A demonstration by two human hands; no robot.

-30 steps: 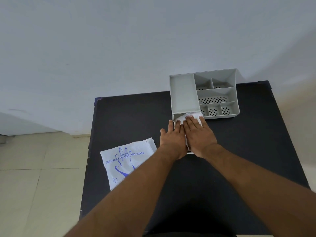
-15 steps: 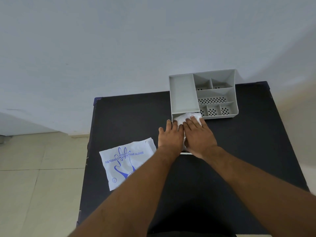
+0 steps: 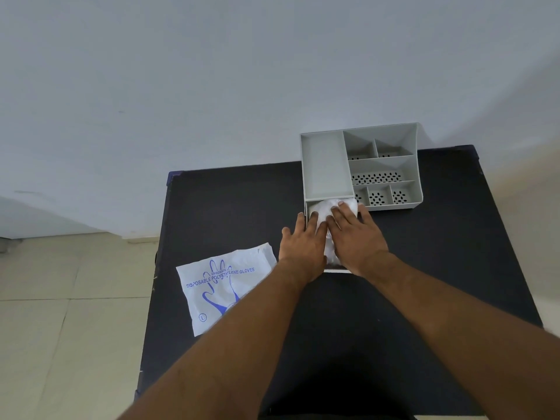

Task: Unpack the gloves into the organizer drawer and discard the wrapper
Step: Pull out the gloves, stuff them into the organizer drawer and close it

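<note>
A grey organizer [image 3: 325, 165] stands at the table's far right, its drawer [image 3: 337, 270] pulled out toward me under the large left compartment. A crumpled wad of white plastic gloves [image 3: 325, 210] lies in the drawer. My left hand [image 3: 303, 245] lies flat over the drawer's left side, fingers spread, fingertips touching the gloves. My right hand [image 3: 357, 237] presses flat on top of the gloves, covering most of them. Neither hand grips anything. The flat white wrapper [image 3: 224, 283], printed with a blue hand and "Disposable Polyethylene Gloves", lies on the table to the left of my left forearm.
The black table [image 3: 236, 207] stands against a pale wall, with tiled floor [image 3: 60, 298] to its left. The organizer's right side has several small compartments with perforated bottoms [image 3: 377, 177]. The wrapper's left corner reaches past the table's left edge.
Both hands have stayed on the drawer. The left hand has shifted slightly left with its fingers spread wider, and the gloves bunch up more between the hands at the drawer's far end.
</note>
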